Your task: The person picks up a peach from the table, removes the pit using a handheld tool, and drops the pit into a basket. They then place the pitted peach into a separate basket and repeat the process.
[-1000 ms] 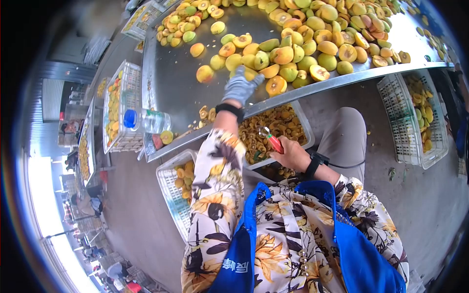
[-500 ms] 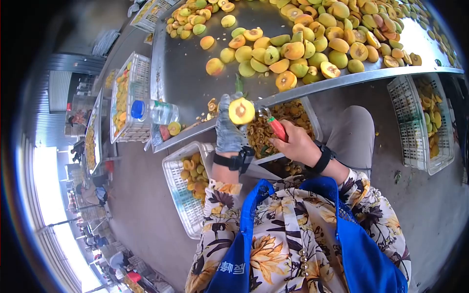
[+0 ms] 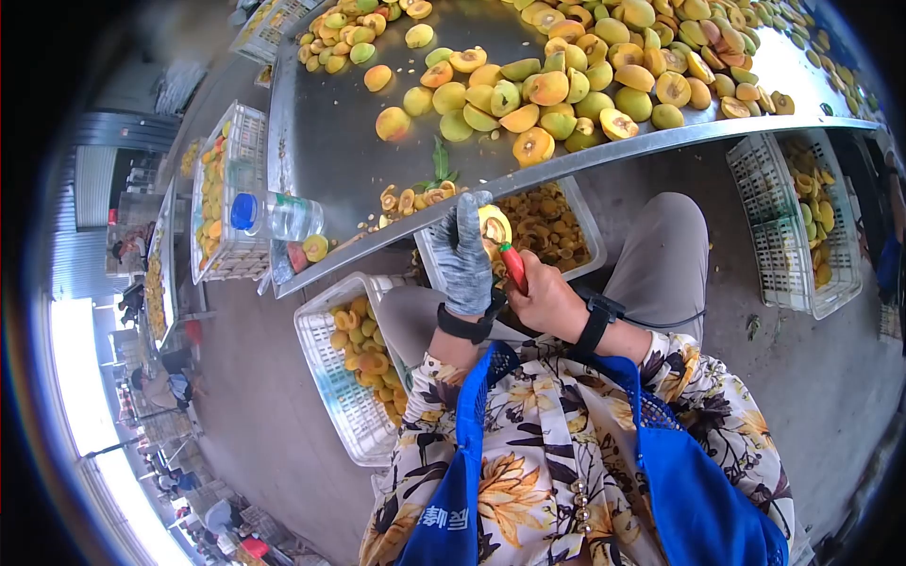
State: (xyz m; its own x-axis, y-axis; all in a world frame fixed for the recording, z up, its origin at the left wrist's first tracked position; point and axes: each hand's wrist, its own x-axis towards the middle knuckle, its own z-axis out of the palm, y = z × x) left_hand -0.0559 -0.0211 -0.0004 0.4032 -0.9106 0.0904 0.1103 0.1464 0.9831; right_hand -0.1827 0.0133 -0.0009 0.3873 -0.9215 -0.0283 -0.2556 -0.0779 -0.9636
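Note:
My left hand (image 3: 465,259), in a grey glove, holds a halved yellow fruit (image 3: 494,226) with its cut face turned toward my right hand. Closed round the red handle of a small tool (image 3: 513,267) is my bare right hand (image 3: 547,297). The tool's tip meets the cut face of the half; its exact shape is hidden. Both hands are just off the front edge of the metal table (image 3: 359,179), above a white crate (image 3: 590,236) of small fruit pieces. Many fruit halves (image 3: 549,89) lie on the table.
A crate of fruit (image 3: 354,429) stands below my left arm, another (image 3: 776,236) at the right. A plastic bottle (image 3: 294,217) sits at the table's left corner, beside a crate (image 3: 225,189). Green leaves (image 3: 441,160) lie near the edge. People are in the left background.
The tool has moved from beside the fruit half onto its cut face. The half has turned toward my right hand, and both hands sit slightly lower relative to the table.

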